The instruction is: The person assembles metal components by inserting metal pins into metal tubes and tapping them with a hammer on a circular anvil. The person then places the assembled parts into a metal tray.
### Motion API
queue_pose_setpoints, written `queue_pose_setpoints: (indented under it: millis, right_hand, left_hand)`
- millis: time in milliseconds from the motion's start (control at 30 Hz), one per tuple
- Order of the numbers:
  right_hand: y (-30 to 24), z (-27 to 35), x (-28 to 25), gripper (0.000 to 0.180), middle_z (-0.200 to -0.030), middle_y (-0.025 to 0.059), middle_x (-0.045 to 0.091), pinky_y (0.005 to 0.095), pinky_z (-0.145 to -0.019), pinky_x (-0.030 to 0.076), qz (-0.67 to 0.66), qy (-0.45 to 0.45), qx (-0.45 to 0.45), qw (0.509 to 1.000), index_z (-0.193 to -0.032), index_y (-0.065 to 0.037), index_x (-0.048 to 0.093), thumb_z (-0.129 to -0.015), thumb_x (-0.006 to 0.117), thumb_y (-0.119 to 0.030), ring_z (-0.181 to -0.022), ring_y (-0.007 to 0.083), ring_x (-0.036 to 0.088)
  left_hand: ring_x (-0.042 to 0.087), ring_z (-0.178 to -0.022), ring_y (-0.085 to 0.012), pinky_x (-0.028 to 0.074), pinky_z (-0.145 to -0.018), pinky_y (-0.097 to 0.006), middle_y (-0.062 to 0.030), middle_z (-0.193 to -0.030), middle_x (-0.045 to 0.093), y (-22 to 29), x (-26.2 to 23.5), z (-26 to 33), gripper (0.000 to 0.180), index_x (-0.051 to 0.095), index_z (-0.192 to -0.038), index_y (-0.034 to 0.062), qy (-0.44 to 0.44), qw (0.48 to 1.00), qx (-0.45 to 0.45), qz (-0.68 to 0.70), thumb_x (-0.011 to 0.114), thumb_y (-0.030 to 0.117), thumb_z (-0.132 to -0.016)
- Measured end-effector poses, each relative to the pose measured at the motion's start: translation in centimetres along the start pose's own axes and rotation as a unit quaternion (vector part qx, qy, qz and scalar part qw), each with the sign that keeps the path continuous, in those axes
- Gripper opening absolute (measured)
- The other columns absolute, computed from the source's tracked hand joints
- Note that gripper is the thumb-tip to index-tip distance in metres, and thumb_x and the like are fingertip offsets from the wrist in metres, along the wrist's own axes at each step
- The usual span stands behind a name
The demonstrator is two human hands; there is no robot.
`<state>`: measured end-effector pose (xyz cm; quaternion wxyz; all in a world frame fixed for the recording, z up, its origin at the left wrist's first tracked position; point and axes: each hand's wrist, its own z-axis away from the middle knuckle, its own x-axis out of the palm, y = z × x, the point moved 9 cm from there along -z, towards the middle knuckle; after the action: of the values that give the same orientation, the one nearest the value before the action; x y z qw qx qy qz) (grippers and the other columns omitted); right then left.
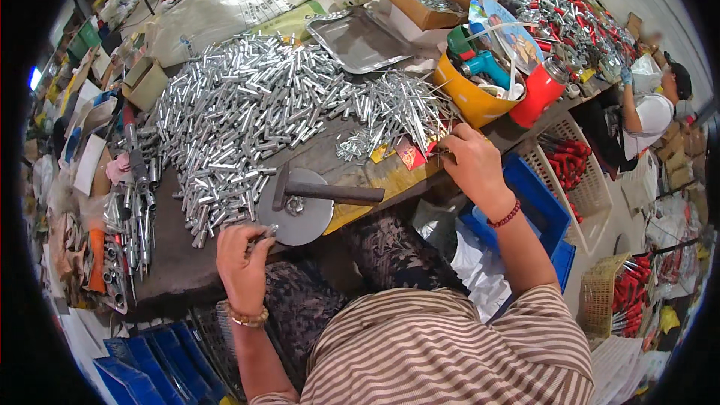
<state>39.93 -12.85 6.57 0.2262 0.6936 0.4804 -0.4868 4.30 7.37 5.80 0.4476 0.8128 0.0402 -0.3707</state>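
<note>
My left hand [241, 258] pinches a small silver metal tube at the near edge of the workbench, just left of a round metal disc [300, 221]. A hammer [330, 192] lies across that disc. My right hand [471, 159] is closed on thin metal pins at the right edge of the bench, beside a loose heap of such pins [390, 109]. A big pile of short silver tubes [232, 116] covers the bench beyond both hands.
A yellow bowl [469, 101] with a teal tool and a red flask [541, 90] stand right of the pins. A metal tray [360, 41] and cardboard box [424, 0] sit farther back. Blue crates [544, 206] lie below right. Another person [651, 109] works at far right.
</note>
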Motion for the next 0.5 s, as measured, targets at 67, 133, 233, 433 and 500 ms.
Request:
queue_pose_setpoints:
  millis: [67, 133, 233, 433, 500]
  right_hand:
    - [-1.9, -1.0, 0.8, 0.014, -0.095, 0.0095, 0.065, 0.0459, -0.075, 0.057, -0.001, -0.002, -0.05, 0.999, -0.091, -0.011, 0.073, -0.078, 0.077, -0.011, -0.091, 0.0325, 0.069]
    - [-2.9, -1.0, 0.1, 0.016, -0.094, 0.0097, 0.067, 0.046, -0.075, 0.057, 0.005, 0.013, -0.094, 0.995, -0.092, -0.01, 0.073, -0.077, 0.079, -0.011, -0.091, 0.0336, 0.069]
    - [0.7, 0.3, 2.2, 0.028, -0.126, 0.0176, 0.071, 0.0478, -0.092, 0.057, -0.015, -0.044, -0.047, 0.998, -0.109, -0.006, 0.074, -0.081, 0.077, -0.008, -0.113, 0.0403, 0.068]
    - [9.5, 0.1, 9.2, 0.039, -0.137, 0.0269, 0.061, 0.0497, -0.105, 0.049, -0.001, -0.021, -0.105, 0.994, -0.126, 0.002, 0.066, -0.087, 0.068, 0.003, -0.125, 0.0465, 0.059]
    - [9.7, -1.2, 10.2, 0.033, -0.129, 0.0241, 0.067, 0.0496, -0.1, 0.053, 0.031, -0.045, -0.173, 0.983, -0.121, -0.003, 0.072, -0.089, 0.072, -0.012, -0.117, 0.043, 0.063]
  left_hand:
    - [0.063, -0.099, -0.0343, 0.049, -0.089, -0.044, -0.0117, -0.098, 0.069, 0.4, -0.8, 0.7, 0.018, 0.071, -0.095, 0.0041, 0.015, 0.998, 0.043, -0.052, 0.079, 0.003, -0.079]
    - [0.063, -0.103, -0.0359, 0.049, -0.092, -0.048, -0.0113, -0.1, 0.069, 1.2, 0.0, 1.2, 0.015, 0.072, -0.096, 0.0073, -0.006, 0.989, 0.109, -0.1, 0.078, 0.016, -0.085]
    - [0.064, -0.104, -0.032, 0.052, -0.092, -0.045, -0.01, -0.103, 0.07, -0.2, 3.4, 1.1, 0.016, 0.076, -0.099, 0.01, -0.029, 0.988, 0.12, -0.095, 0.07, 0.018, -0.087]
    - [0.061, -0.104, -0.0302, 0.054, -0.083, -0.044, -0.0088, -0.1, 0.058, -0.6, 5.0, 0.9, 0.021, 0.071, -0.097, 0.0092, 0.008, 0.995, 0.093, -0.037, 0.076, 0.025, -0.084]
    - [0.059, -0.103, -0.0298, 0.053, -0.082, -0.044, -0.0085, -0.1, 0.057, -0.9, 4.4, 1.3, 0.022, 0.071, -0.094, 0.0088, 0.039, 0.995, 0.089, -0.038, 0.078, 0.026, -0.084]
